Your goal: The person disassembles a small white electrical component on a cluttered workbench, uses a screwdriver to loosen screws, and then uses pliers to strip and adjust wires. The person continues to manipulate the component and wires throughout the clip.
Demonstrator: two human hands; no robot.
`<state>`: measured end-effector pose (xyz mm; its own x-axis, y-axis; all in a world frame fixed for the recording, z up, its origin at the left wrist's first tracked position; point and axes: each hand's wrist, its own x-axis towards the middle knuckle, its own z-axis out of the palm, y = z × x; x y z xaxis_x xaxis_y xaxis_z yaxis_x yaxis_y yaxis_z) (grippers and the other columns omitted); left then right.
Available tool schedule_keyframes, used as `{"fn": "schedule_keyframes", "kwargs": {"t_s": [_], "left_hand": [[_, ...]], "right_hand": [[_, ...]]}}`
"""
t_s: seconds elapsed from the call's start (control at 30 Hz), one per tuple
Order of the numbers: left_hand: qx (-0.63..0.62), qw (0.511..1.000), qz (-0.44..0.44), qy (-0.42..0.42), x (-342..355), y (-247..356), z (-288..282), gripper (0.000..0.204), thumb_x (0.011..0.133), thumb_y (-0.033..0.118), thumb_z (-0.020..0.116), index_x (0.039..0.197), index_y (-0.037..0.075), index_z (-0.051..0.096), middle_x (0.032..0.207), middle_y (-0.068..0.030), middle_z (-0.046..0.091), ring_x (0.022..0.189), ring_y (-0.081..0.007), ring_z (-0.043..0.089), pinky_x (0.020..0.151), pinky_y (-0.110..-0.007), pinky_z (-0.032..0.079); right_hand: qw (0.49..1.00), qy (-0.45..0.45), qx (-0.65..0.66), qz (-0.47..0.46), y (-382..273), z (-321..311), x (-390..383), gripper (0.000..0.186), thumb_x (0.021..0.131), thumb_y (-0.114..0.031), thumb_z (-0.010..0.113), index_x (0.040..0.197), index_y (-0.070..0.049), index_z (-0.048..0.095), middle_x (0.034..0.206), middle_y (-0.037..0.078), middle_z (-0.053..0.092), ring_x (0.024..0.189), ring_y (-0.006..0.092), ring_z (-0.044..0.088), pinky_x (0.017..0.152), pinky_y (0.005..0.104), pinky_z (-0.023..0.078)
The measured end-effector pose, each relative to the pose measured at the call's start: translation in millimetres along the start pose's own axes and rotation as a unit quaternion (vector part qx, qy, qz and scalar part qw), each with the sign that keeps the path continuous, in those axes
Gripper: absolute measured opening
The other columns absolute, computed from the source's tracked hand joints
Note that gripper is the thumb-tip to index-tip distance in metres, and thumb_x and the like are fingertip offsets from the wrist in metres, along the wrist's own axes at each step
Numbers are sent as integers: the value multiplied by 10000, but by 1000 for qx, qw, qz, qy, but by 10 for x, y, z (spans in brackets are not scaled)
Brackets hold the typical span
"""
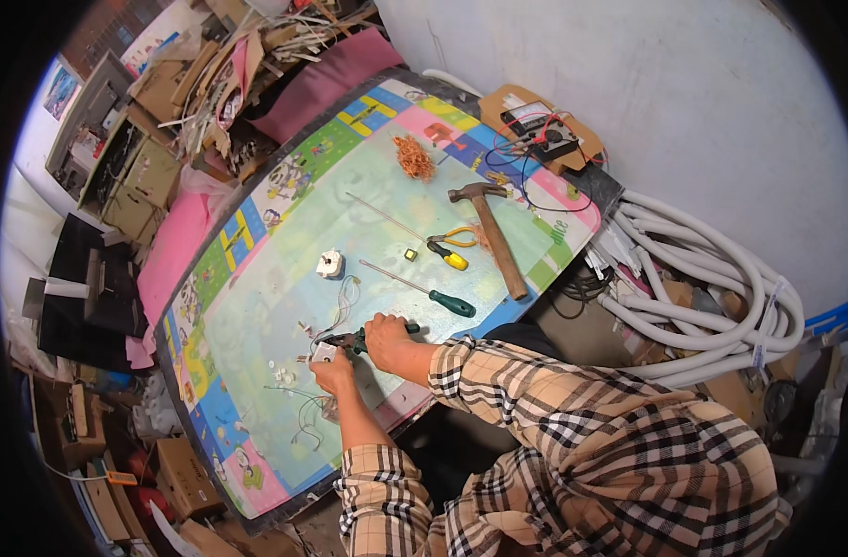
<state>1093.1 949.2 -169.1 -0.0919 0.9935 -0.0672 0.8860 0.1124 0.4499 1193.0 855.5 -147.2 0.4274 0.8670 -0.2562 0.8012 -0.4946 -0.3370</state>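
Note:
My left hand grips a small white plastic part near the mat's lower middle. My right hand is closed on dark-handled pliers, whose jaws are at that part. Thin wires and small white pieces lie around my hands. Beyond them are a white motor-like component, a green screwdriver, a yellow-and-black screwdriver, yellow-handled pliers, a small square piece, a wooden-handled hammer and a tangle of copper wire.
The printed mat covers a tilted-looking board. A meter with leads rests on cardboard at the back right, against a white wall. Coiled white hose lies right of the board. Boxes, scrap and dark screens crowd the left.

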Motion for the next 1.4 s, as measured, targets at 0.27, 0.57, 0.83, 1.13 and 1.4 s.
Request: {"fn": "schedule_keyframes", "kwargs": {"t_s": [0.27,0.57,0.83,1.13,1.4], "left_hand": [[0,999,41,25,67,-77,9,612,671,301,787,1084,-42,495,1026,-248,637,990,-392,611,864,-433,468],[44,997,69,7,-53,-23,-9,661,714,268,751,1167,-61,398,1027,-281,624,968,-427,606,854,-456,467],[-14,988,147,41,39,-107,148,593,742,252,684,1194,-10,402,1021,-286,608,955,-438,595,833,-479,459],[-44,994,96,-9,-3,-107,-13,595,714,186,744,1140,-25,386,1029,-273,605,968,-426,592,840,-458,460],[-26,989,146,20,-51,-88,58,605,733,178,720,1186,-12,367,1043,-261,608,973,-419,597,843,-448,463]], "right_hand": [[999,-35,9,0,-13,-101,-20,480,790,-197,630,1182,35,479,1119,187,521,1004,308,575,831,425,470],[993,-104,51,37,-15,-163,-33,525,790,-215,620,1220,51,480,1239,209,487,1136,326,519,907,438,461],[974,-164,155,19,63,-107,88,412,732,-287,597,1011,6,676,1075,216,642,1029,332,621,897,371,481],[987,-88,104,81,-72,-123,-34,427,765,-204,572,1092,69,606,1157,248,597,1084,331,593,905,365,483],[969,-196,141,52,-26,-220,64,427,773,-214,547,1088,64,620,1153,237,604,1097,327,588,909,362,479]]}}
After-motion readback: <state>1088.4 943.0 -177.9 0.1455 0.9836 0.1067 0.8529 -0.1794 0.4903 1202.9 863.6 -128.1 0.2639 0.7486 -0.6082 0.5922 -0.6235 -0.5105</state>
